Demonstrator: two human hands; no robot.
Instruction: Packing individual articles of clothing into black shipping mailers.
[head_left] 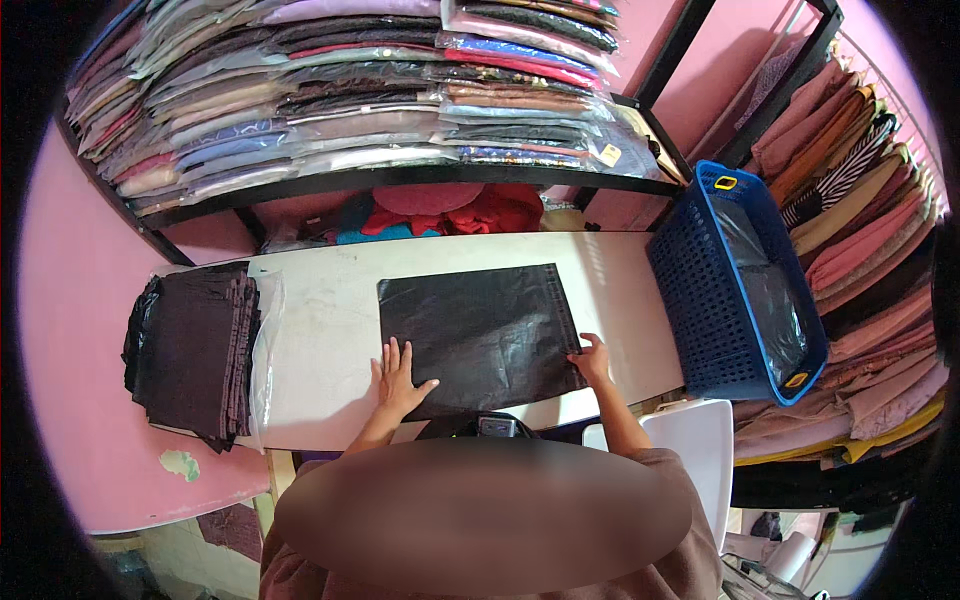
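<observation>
A flat black plastic mailing bag (475, 330) lies on the white table in front of me, its seamed short edge toward the right. My left hand (400, 382) rests on the bag's near left corner, fingers spread. At the near right edge, my right hand (590, 360) touches the seam, thumb and forefinger at the bag's border. Whether these fingers pinch the plastic is hard to make out. On the left end of the table is a stack of similar black bags (190, 350), with a strip of clear plastic (268, 350) beside it.
A blue perforated basket (700, 300) holding black packages (765, 300) stands at the table's right end. Behind the white table (320, 300), a black-framed shelf (400, 178) carries piles of clear-bagged folded garments (350, 100). Clothes (860, 230) hang at the right. A white chair (705, 440) is near my right elbow.
</observation>
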